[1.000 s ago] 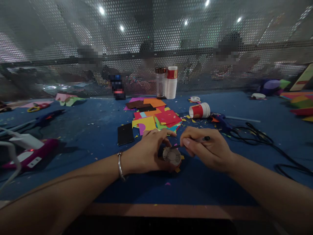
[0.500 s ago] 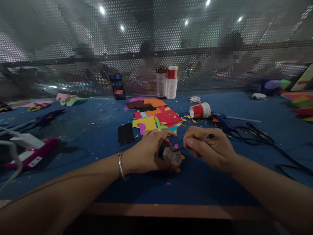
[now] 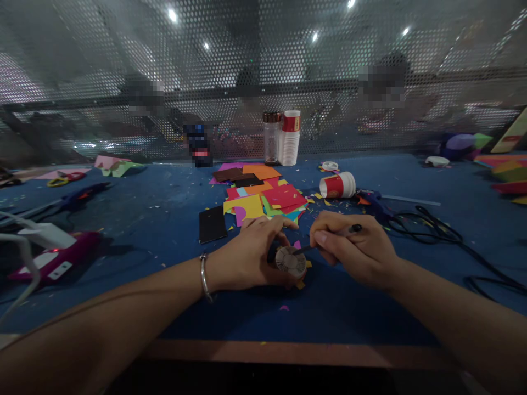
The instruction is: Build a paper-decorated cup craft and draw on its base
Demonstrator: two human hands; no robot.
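A small round, pale piece with dark lines drawn across its top lies near the front middle of the table, scraps of coloured paper around its edge. My left hand curls around its left side, thumb in front and fingers behind, steadying it; a silver bracelet is on that wrist. Pinched in my right hand is a black pen, slanting down to the left. Its tip meets the top of the round piece, or is very close to it.
Beyond my hands lie coloured paper sheets and a black card. A tipped paper cup, a glue gun and its cable are to the right. A power strip sits left. Stacked cups and a bottle stand behind.
Very little differs. The view has shifted slightly, and both hands keep nearly the same pose, with the pen still at the top of the round piece.
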